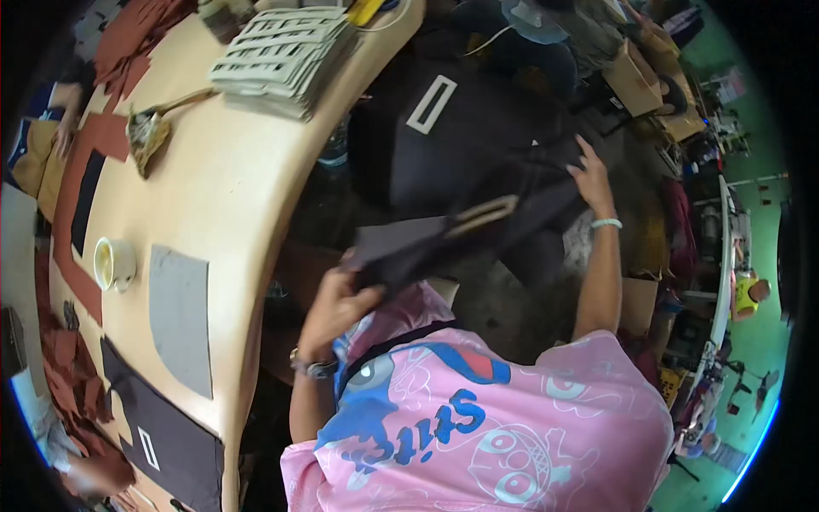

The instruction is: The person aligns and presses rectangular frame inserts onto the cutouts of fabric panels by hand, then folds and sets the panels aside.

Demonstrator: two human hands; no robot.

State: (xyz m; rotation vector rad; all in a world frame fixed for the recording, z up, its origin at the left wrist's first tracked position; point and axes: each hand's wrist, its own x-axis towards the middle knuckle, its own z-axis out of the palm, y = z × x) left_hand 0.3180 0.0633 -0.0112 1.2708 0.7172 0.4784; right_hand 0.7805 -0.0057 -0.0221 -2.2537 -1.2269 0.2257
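Note:
A dark fabric panel (pixel 409 253) is stretched between my two hands, its surface partly blurred by motion. On it is a tan rectangular frame (pixel 484 215). My left hand (pixel 339 300), with a watch at the wrist, pinches the panel's near left end. The far right end is gripped by my right hand (pixel 590 177), whose wrist carries a pale bracelet. Beyond this panel lies more dark material (pixel 478 102) bearing a white rectangular frame (pixel 432 104). Where one dark piece ends and the other starts is hard to tell.
Left of me curves a pale table (pixel 226 183). It bears a stack of white slotted pieces (pixel 277 60), a brush (pixel 153 132), a white cup (pixel 114 264), a grey panel (pixel 181 320) and a dark panel (pixel 162 427). Another person's hand (pixel 65 132) shows at the far left.

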